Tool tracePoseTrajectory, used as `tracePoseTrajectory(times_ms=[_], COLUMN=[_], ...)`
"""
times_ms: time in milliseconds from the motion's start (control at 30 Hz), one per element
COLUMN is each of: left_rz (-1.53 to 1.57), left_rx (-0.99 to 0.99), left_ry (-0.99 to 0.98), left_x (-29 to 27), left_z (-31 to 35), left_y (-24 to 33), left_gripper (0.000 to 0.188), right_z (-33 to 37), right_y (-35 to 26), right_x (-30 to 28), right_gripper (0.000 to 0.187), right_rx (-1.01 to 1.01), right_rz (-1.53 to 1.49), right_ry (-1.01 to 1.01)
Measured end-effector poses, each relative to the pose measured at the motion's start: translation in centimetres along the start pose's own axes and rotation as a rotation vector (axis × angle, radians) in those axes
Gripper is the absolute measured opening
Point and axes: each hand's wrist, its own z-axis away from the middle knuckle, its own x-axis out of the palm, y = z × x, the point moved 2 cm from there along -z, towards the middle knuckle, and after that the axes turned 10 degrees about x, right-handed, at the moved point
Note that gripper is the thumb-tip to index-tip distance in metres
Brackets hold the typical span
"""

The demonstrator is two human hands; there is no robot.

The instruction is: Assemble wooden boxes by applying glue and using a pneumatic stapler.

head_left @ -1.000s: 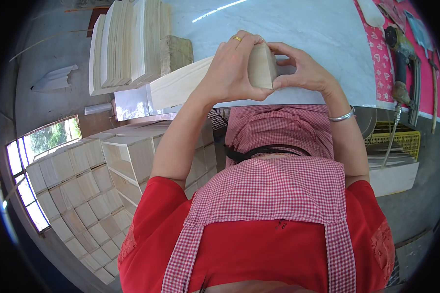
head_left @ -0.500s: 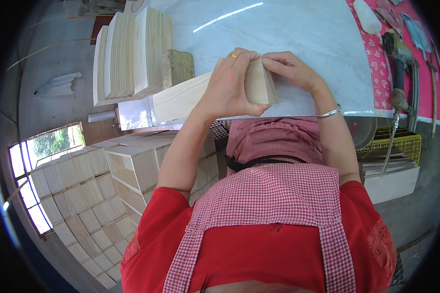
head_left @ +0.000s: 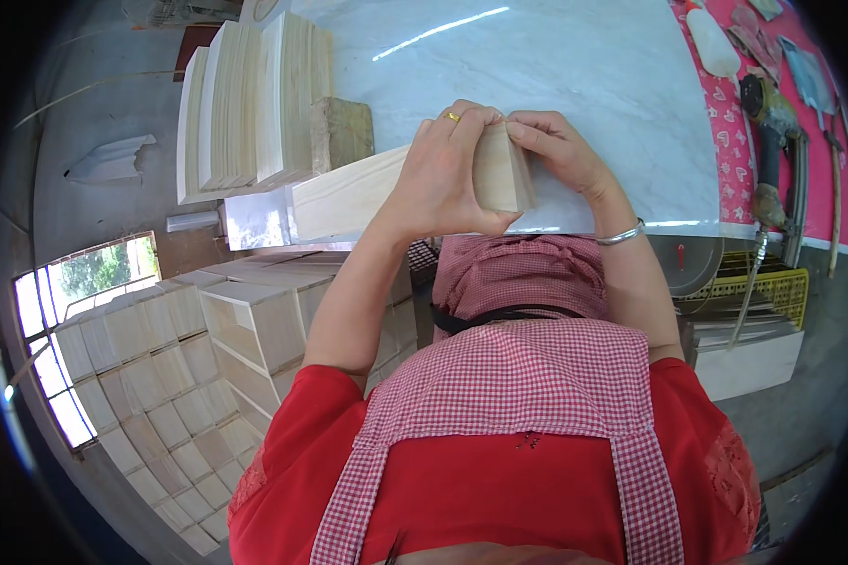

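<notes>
A stack of pale wooden boards lies lengthwise along the near edge of the table. My left hand spans its right part, the thumb on the near edge and the fingers over the far edge, with a gold ring on one finger. At the far right corner of the stack, my right hand has its thumb and bent fingers pressed to the boards. Some of its fingertips are hidden behind the stack. A bracelet circles the right wrist.
Tall stacks of boards stand at the far left beside a rough wooden block. The table has a pale marbled top. On the pink cloth at right lie a white bottle and a power tool. Wooden boxes are piled lower left.
Both hands stay on the stack. The right hand and wrist have shifted slightly, and the whole view has moved a little.
</notes>
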Motion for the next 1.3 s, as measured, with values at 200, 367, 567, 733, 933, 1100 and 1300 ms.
tracePoseTrajectory(times_ms=[200,367,567,733,933,1100,1300], left_rz=[0.003,0.019,-0.018,-0.083,-0.066,-0.085,-0.133], left_rx=[0.008,-0.021,0.017,0.038,0.014,0.062,0.057], left_ry=[0.021,0.044,0.094,0.127,0.073,0.078,0.05], left_x=[-0.3,-0.1,0.5,1.2,1.3,1.4,1.5], left_z=[0.3,1.2,1.5,1.2,1.3,1.4,1.4], left_y=[0.0,-0.2,-0.5,-0.7,-1.4,-1.7,-1.3], left_gripper=[0.081,0.079,0.079,0.081,0.083,0.084,0.082], right_z=[6.5,18.1,20.8,20.3,19.5,17.8,14.7], right_y=[-3.4,-7.7,-9.7,-9.8,-15.6,-18.3,-20.0], right_x=[-2.5,-12.0,-14.5,-20.9,-18.3,-3.8,7.3], right_gripper=[0.03,0.044,0.07,0.062,0.045,0.033,0.035], right_rx=[-0.298,-0.341,0.385,0.477,0.583,0.388,0.164], right_rz=[0.557,1.52,1.542,1.558,1.207,1.292,1.448], right_ry=[0.756,1.48,1.299,1.339,0.982,0.843,0.419])
